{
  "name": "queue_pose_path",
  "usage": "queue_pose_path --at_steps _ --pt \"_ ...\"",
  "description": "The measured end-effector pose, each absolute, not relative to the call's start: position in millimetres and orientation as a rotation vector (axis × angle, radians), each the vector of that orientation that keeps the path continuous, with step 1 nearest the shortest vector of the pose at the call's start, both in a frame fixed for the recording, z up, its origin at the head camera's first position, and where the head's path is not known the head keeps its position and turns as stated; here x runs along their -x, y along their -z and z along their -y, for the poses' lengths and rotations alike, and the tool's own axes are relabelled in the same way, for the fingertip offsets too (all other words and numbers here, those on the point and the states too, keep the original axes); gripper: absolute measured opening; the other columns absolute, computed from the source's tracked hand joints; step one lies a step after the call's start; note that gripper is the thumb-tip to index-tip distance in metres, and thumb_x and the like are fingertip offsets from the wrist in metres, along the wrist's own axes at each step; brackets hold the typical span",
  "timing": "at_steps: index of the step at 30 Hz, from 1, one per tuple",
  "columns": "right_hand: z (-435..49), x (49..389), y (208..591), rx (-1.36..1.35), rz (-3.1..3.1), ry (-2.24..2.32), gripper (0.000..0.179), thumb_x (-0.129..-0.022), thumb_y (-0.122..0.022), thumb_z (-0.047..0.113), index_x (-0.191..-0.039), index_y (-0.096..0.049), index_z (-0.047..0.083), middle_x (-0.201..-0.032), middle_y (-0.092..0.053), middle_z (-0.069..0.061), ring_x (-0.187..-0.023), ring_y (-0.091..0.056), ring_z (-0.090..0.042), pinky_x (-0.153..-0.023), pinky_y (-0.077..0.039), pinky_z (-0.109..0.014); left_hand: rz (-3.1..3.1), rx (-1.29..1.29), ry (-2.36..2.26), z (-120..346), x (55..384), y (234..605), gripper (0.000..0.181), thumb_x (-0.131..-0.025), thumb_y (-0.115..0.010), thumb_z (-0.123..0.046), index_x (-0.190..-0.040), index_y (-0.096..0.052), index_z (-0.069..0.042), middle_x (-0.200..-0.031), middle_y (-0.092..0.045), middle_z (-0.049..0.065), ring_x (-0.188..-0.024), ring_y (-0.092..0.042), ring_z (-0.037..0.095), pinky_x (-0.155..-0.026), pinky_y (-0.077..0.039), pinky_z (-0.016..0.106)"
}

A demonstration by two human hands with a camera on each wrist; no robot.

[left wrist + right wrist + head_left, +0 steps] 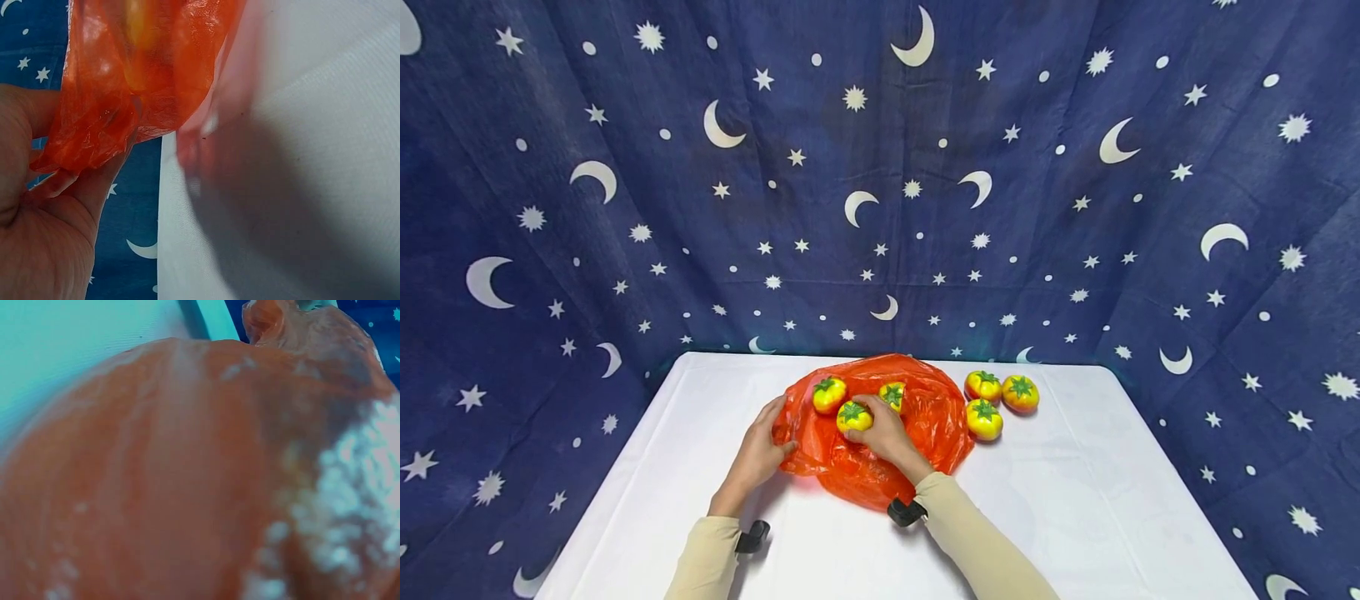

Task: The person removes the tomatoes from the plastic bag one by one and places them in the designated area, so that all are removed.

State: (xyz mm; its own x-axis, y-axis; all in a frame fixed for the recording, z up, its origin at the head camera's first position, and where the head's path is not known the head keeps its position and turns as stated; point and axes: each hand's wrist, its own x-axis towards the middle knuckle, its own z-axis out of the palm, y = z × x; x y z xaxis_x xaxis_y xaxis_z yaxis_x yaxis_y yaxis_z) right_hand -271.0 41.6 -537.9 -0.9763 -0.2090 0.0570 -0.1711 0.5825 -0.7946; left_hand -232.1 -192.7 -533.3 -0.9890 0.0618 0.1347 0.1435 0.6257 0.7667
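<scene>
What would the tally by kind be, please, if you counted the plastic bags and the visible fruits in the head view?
Red plastic bag: 1
Yellow-and-red fruits: 6 (3 within the bag's outline, one of them held by the right hand; 3 to the bag's right)
Total: 7

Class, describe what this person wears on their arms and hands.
The left sleeve and right sleeve are plain beige. One small black device sits at the left wrist, another at the right. The left hand and right hand wear no gloves.
</scene>
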Motion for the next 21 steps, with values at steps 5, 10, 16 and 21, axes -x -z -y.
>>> queue_pose_path --at_steps 5,10,16,21 --pt "-41.3 271.4 542.4 0.317 -2.747 1.366 0.06 -0.078 -0.083 0.022 -0.132 -0.057 0.018 -0.133 -0.058 -0.008 -0.119 -0.057 -0.03 -0.105 -0.047 -0.052 2.756 0.178 1.297 193.0 232.2 532.8 0.086 -0.078 -0.074 0.006 -0.152 -0.033 -0.004 -0.156 -0.034 0.018 -0.143 -0.034 0.044 -0.118 -0.027 0.056" --pt "-41.8 270.3 543.6 0.304 -2.707 1.39 0.062 -0.078 -0.083 0.021 -0.133 -0.056 0.018 -0.133 -0.058 -0.01 -0.117 -0.057 -0.03 -0.104 -0.047 -0.052 2.754 0.181 1.305 192.7 231.6 532.6 0.085 -0.077 -0.074 0.006 -0.152 -0.033 -0.003 -0.155 -0.035 0.018 -0.143 -0.034 0.044 -0.118 -0.027 0.056" --pt "-42.9 270.7 543.5 0.313 -2.691 1.396 0.064 -0.077 -0.083 0.022 -0.134 -0.055 0.018 -0.131 -0.06 -0.01 -0.114 -0.058 -0.029 -0.102 -0.049 -0.052 2.752 0.188 1.307 192.8 232.3 531.6 0.086 -0.078 -0.074 0.005 -0.152 -0.033 -0.004 -0.155 -0.035 0.018 -0.143 -0.034 0.044 -0.118 -0.027 0.056" --pt "-44.5 269.8 538.3 0.333 -2.712 1.437 0.064 -0.076 -0.084 0.023 -0.133 -0.056 0.018 -0.131 -0.06 -0.009 -0.115 -0.058 -0.029 -0.103 -0.049 -0.051 2.75 0.19 1.307 192.7 233.3 531.6 0.085 -0.078 -0.074 0.005 -0.152 -0.033 -0.004 -0.155 -0.035 0.018 -0.143 -0.034 0.044 -0.118 -0.027 0.056"
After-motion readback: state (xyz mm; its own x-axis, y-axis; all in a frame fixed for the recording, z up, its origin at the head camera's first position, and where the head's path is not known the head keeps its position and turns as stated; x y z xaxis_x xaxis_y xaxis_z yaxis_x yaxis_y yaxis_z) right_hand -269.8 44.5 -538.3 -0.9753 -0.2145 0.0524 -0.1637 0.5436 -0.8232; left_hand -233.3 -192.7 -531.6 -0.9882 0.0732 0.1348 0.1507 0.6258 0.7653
